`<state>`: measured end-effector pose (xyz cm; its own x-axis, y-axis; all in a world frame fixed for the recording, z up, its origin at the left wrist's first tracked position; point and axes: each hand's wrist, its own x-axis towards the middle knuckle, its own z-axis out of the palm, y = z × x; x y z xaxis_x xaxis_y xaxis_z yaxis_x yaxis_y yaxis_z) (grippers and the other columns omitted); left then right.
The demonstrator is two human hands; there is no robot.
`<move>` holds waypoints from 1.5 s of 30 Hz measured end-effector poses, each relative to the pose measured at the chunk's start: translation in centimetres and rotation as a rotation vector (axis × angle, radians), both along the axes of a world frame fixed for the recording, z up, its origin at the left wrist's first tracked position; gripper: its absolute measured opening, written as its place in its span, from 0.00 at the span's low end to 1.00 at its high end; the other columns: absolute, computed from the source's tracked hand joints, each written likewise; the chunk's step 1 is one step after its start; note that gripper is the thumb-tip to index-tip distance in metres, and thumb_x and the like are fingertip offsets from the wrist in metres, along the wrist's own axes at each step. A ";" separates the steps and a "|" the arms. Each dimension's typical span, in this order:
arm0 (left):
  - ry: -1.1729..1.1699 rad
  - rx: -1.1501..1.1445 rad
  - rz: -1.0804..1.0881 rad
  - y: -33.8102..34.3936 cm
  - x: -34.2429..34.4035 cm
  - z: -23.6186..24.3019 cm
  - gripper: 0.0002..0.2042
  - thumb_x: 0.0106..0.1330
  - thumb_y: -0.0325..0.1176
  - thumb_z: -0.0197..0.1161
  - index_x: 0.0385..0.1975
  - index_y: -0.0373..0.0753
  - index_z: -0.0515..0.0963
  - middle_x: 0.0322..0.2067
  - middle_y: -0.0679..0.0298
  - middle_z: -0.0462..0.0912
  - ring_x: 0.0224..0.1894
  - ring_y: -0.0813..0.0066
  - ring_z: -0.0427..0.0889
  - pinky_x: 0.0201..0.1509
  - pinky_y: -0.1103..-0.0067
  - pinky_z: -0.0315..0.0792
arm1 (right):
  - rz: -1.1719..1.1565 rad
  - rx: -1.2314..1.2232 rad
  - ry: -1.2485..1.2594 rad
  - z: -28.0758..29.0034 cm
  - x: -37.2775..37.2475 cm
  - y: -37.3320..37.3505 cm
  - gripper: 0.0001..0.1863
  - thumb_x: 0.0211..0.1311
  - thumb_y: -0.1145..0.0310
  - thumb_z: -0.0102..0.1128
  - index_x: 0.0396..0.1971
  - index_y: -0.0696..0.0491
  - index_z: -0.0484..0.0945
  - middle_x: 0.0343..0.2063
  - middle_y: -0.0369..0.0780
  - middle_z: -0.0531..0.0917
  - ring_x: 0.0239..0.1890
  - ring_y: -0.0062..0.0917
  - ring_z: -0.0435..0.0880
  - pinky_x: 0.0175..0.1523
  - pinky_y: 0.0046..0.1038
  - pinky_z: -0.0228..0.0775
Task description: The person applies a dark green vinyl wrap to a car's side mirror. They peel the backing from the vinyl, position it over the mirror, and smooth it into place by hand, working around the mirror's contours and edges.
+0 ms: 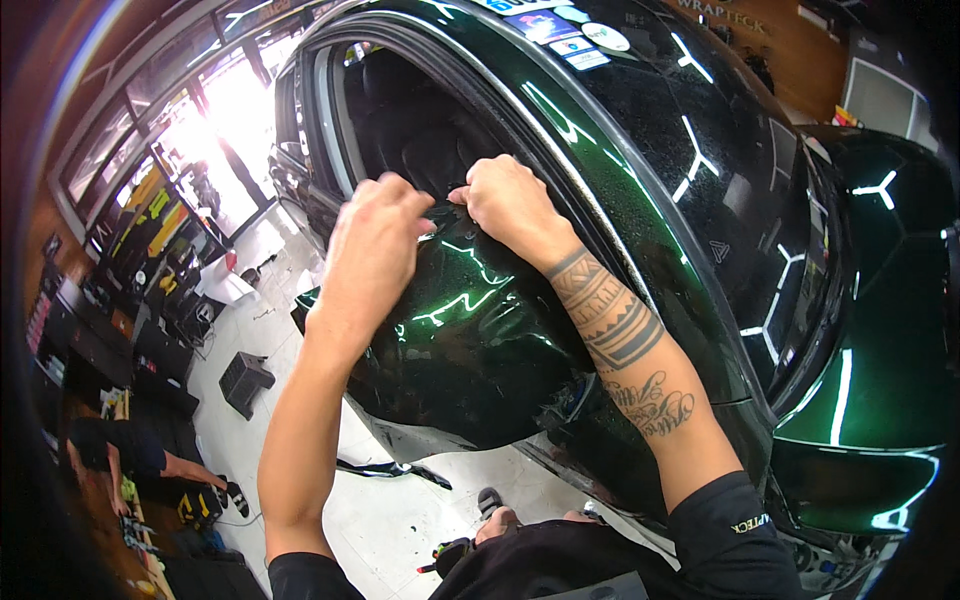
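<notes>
A glossy dark green film (440, 345) with wrinkles and bright reflections bulges over what looks like the car's side mirror, whose own surface is hidden. My left hand (382, 235), slightly blurred, is closed at the film's upper edge near the window opening. Close beside it, my right hand (510, 205) has its fingers curled and thumb pressed in, pinching the same upper edge. A small gap separates the two hands. Below, the film's lower edge hangs loose, with a pale backing-coloured strip (415, 440) showing under it. The fingertips' exact grip is partly hidden.
The dark green car (640, 230) fills the right side, its window opening (410, 110) just beyond my hands. A black step stool (246, 383) stands on the white floor, with a dark strip (400, 471) lying near my feet. Another person (120, 450) is at lower left.
</notes>
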<state>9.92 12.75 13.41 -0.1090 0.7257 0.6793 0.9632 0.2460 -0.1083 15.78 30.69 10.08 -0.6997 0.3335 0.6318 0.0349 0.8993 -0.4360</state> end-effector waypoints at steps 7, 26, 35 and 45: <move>-0.208 -0.243 0.117 2.5 1.4 -0.1 0.13 0.70 0.32 0.56 0.28 0.28 0.78 0.27 0.41 0.80 0.35 0.40 0.81 0.42 0.56 0.72 | -0.052 -0.034 0.035 1.0 2.1 -0.6 0.14 0.57 0.64 0.69 0.28 0.62 0.82 0.31 0.55 0.84 0.37 0.49 0.85 0.42 0.44 0.76; -0.265 -0.393 0.185 5.8 -2.8 0.1 0.29 0.72 0.52 0.56 0.39 0.25 0.58 0.29 0.28 0.78 0.42 0.30 0.80 0.42 0.53 0.74 | -0.419 -0.284 0.203 -11.0 21.2 -7.6 0.11 0.62 0.66 0.66 0.34 0.60 0.80 0.26 0.49 0.82 0.26 0.43 0.82 0.31 0.37 0.71; -0.347 -0.464 0.354 6.6 -1.6 -0.3 0.37 0.72 0.60 0.51 0.46 0.18 0.63 0.38 0.27 0.79 0.49 0.32 0.80 0.52 0.55 0.73 | -0.217 -0.857 0.227 -14.3 23.0 -7.8 0.26 0.65 0.60 0.66 0.49 0.69 0.76 0.35 0.50 0.88 0.35 0.25 0.87 0.40 0.26 0.78; -0.321 -0.549 0.440 5.8 -2.1 1.1 0.33 0.74 0.61 0.44 0.46 0.29 0.74 0.40 0.35 0.82 0.50 0.37 0.81 0.55 0.54 0.71 | 0.841 -2.303 0.772 -19.9 18.7 -9.1 0.25 0.65 0.54 0.64 0.52 0.58 0.75 0.55 0.48 0.78 0.60 0.40 0.73 0.68 0.47 0.59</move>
<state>7.87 18.58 14.55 -0.5961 0.7938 0.1206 0.7941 0.6050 -0.0575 34.48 21.60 -9.77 -0.9081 0.4184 -0.0169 -0.4182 -0.9082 -0.0166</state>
